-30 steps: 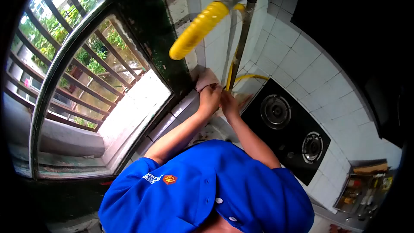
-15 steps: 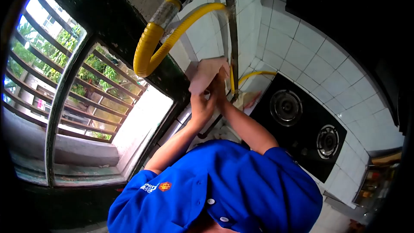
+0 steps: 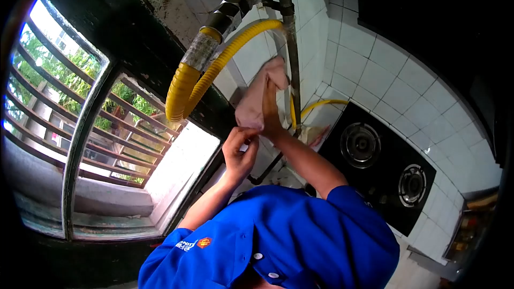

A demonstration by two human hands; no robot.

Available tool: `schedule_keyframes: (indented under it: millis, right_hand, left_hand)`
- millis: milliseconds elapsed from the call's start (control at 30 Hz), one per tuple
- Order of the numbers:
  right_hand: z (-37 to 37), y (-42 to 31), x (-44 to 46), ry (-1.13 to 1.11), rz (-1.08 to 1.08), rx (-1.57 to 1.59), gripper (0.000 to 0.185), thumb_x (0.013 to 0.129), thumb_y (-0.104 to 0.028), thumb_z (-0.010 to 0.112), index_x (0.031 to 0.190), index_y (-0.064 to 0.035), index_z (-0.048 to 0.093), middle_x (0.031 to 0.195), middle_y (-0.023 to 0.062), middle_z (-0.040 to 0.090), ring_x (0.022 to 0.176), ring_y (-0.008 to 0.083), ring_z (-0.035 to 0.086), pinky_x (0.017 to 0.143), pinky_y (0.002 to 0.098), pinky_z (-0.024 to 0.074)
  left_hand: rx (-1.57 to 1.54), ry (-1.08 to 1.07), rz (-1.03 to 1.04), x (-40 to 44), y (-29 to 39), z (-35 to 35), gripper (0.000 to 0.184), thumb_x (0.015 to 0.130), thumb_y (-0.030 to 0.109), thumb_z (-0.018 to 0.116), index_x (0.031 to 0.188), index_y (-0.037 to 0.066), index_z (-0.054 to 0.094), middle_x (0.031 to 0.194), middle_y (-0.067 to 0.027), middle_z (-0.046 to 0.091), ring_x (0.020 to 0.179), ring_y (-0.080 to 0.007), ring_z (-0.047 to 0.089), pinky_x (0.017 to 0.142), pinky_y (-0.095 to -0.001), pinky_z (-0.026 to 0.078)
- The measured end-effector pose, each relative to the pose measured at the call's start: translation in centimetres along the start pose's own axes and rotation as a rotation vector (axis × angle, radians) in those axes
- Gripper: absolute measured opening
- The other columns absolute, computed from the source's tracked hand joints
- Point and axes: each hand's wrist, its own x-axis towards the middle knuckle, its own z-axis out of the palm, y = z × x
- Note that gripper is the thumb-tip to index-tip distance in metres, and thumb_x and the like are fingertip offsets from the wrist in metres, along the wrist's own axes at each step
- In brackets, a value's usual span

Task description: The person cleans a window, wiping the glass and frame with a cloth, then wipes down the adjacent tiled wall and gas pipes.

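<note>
A pink cloth (image 3: 251, 101) hangs stretched in front of the tiled wall, beside the dark vertical pipe (image 3: 290, 48). My left hand (image 3: 239, 152) pinches its lower corner with curled fingers. Higher up, my right hand (image 3: 272, 112) grips the cloth along its right side; folds of fabric partly cover those fingertips. Above both hands, a yellow corrugated hose (image 3: 184, 88) loops down from a metal fitting (image 3: 227, 13) and back toward the pipe.
To the right lies a black two-burner gas stove (image 3: 369, 182), with a yellow hose (image 3: 324, 104) running behind it. A barred window (image 3: 107, 123) with a dark frame fills the left side. A pale crumpled item (image 3: 313, 135) sits by the pipe's lower end.
My left hand has moved down and left, pulling the cloth's lower corner. The cloth now looks longer and more stretched, while my right hand stays on its upper part. The view has shifted slightly.
</note>
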Motion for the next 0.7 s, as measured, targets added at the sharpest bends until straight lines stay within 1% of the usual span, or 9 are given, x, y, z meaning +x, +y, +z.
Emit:
schedule_keyframes:
  millis: [100,167,267,300,367,500,567,600,700]
  right_hand:
    - [-3.2,-6.3,5.4,-0.082,-0.095,-0.162,0.079,0.086,-0.015,0.051,0.152,0.0043,0.012,0.152,0.0321,0.019,0.142,0.0506,0.013,0.118,0.0526,0.0045]
    - [-3.6,-7.0,7.6,-0.027,-0.209,-0.192,0.080,0.084,-0.015,0.052,0.151,0.0047,0.014,0.150,0.0336,0.021,0.141,0.0522,0.014,0.117,0.0541,0.0057]
    - [-2.6,-2.9,3.5,-0.071,-0.257,-0.217,0.081,0.083,-0.015,0.054,0.150,0.0052,0.015,0.148,0.0346,0.022,0.139,0.0532,0.016,0.116,0.0549,0.0081]
    - [-1.7,-0.6,1.9,-0.135,-0.106,-0.370,0.082,0.080,-0.016,0.055,0.150,0.0056,0.016,0.145,0.0346,0.027,0.135,0.0529,0.024,0.115,0.0557,0.0129]
    - [-2.2,-1.2,2.0,-0.007,-0.265,-0.361,0.083,0.078,-0.018,0.057,0.148,0.0055,0.020,0.138,0.0333,0.034,0.127,0.0508,0.032,0.111,0.0559,0.0199]
    - [-3.8,-5.2,8.1,-0.092,-0.303,-0.385,0.084,0.079,-0.024,0.060,0.148,0.0047,0.023,0.135,0.0326,0.038,0.122,0.0512,0.036,0.109,0.0558,0.0230]
    - [-3.6,-6.1,8.8,0.012,-0.370,-0.335,0.081,0.080,-0.027,0.059,0.147,0.0040,0.026,0.132,0.0323,0.040,0.120,0.0510,0.038,0.108,0.0551,0.0244]
    - [-3.9,-6.5,7.8,-0.026,-0.301,-0.271,0.083,0.079,-0.025,0.063,0.146,0.0052,0.026,0.130,0.0317,0.041,0.122,0.0504,0.038,0.110,0.0541,0.0239]
    - [-1.4,1.4,-0.7,0.079,-0.272,-0.337,0.090,0.075,-0.024,0.069,0.146,0.0062,0.025,0.130,0.0297,0.039,0.125,0.0492,0.036,0.111,0.0531,0.0235]
  left_hand:
    - [-0.086,0.037,0.008,0.9,0.3,-0.1,0.019,0.086,-0.012,0.056,0.100,-0.003,0.065,0.093,-0.0063,0.057,0.079,-0.0107,0.054,0.069,-0.0212,0.042]
    - [-0.139,0.065,-0.065,1.4,0.4,0.0,0.017,0.087,-0.011,0.056,0.100,-0.003,0.064,0.093,-0.0052,0.056,0.078,-0.0102,0.053,0.069,-0.0213,0.042]
    - [-0.124,0.058,-0.037,1.9,0.8,-0.3,0.017,0.087,-0.010,0.056,0.100,-0.004,0.064,0.094,-0.0050,0.056,0.078,-0.0095,0.053,0.068,-0.0210,0.041]
    - [-0.102,0.054,-0.006,1.9,0.7,-0.4,0.017,0.087,-0.010,0.055,0.100,-0.004,0.064,0.094,-0.0051,0.056,0.078,-0.0093,0.053,0.068,-0.0208,0.041]
    - [-0.109,0.063,0.028,1.8,0.2,-0.5,0.017,0.087,-0.011,0.055,0.100,-0.004,0.064,0.094,-0.0053,0.056,0.077,-0.0091,0.053,0.067,-0.0207,0.041]
    - [-0.127,0.053,-0.030,2.0,0.4,0.1,0.017,0.087,-0.011,0.055,0.099,-0.004,0.064,0.096,-0.0066,0.057,0.081,-0.0109,0.055,0.071,-0.0216,0.042]
    - [-0.124,0.039,0.051,2.4,1.1,0.2,0.016,0.087,-0.010,0.056,0.099,-0.003,0.064,0.097,-0.0075,0.058,0.082,-0.0119,0.056,0.072,-0.0222,0.043]
    - [-0.097,0.041,0.067,2.4,1.3,0.2,0.016,0.087,-0.010,0.057,0.098,-0.003,0.064,0.096,-0.0082,0.059,0.082,-0.0125,0.056,0.072,-0.0224,0.043]
    - [-0.124,0.054,0.039,1.8,1.0,-0.1,0.016,0.086,-0.011,0.056,0.098,-0.003,0.064,0.095,-0.0086,0.059,0.083,-0.0130,0.056,0.073,-0.0227,0.043]
